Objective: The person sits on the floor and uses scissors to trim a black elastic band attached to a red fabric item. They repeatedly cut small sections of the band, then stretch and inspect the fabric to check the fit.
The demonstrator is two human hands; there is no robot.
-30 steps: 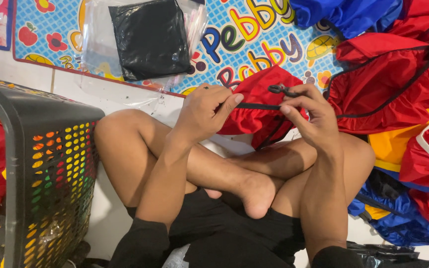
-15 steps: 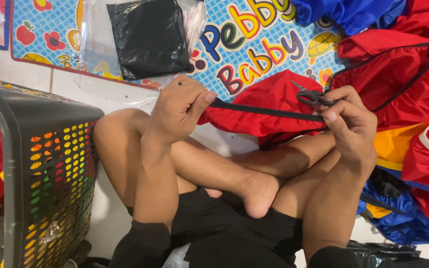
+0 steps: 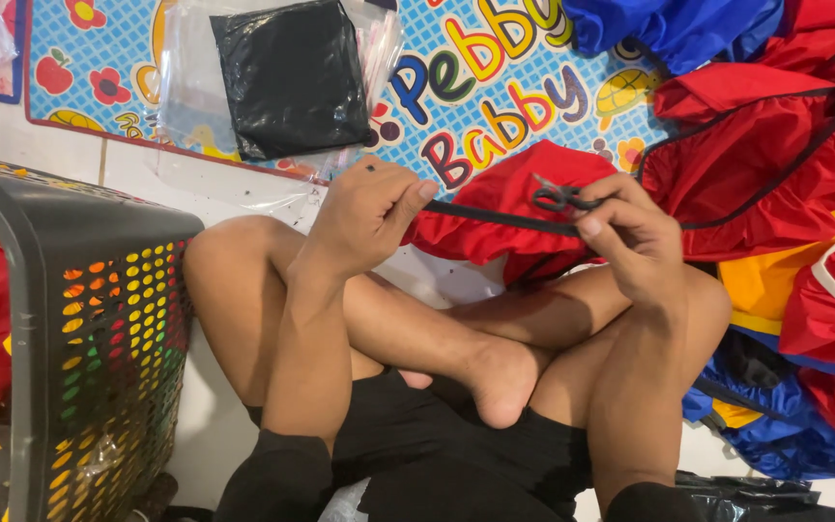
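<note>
- Strap [image 3: 495,217], black and narrow, runs taut between both hands, just in front of a red bag [image 3: 514,208] lying on the floor past the crossed legs.
- Left hand [image 3: 369,208] grips the strap's left end; its fingers [image 3: 408,198] are curled and pressed together on it, thumb on top.
- Right hand [image 3: 630,237] pinches the strap's other end between thumb and forefinger, the remaining fingers curled beneath.
- Knot [image 3: 558,198], a small black loop of the strap, sits just above the right thumb.
- Half a second ago the strap was stretched just as tight, but the right hand held it higher and further right; it has since dropped lower and come in a little toward the left hand, so the span is shorter.
- A second ago the two hands were close together, with only a short stretch of strap between them.
- Left hand has stayed in nearly the same place since half a second ago.
- Basket [image 3: 79,319], dark with round holes, stands beside the left knee with coloured cloth showing through.
- Black sheet [image 3: 292,77] in a clear wrapper lies on the patterned mat [image 3: 495,87] beyond the hands.
- Red, blue and yellow bags [image 3: 785,174] are heaped to the right, near the right knee.
</note>
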